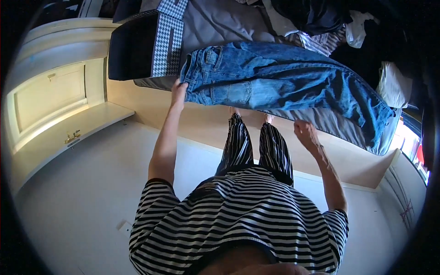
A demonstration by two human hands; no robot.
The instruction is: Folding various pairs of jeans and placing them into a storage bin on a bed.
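Note:
A pair of blue denim jeans (275, 80) lies stretched sideways across the bed, its legs reaching to the right. The waistband is at the left end, where my left hand (179, 93) grips it with closed fingers. A lighter denim patch or pocket shows on the near side of the jeans. My right hand (306, 133) is curled into a loose fist just in front of the bed's near edge. It is below the middle of the trouser legs and apart from them, with nothing visible in it.
Grey bedding (220, 20) covers the bed. Black fabric boxes with a houndstooth front (161, 55) stand at the far left. Dark and striped clothes (321, 41) are heaped at the far right, near a white bag (395, 85). A cream door (50, 96) is on the left.

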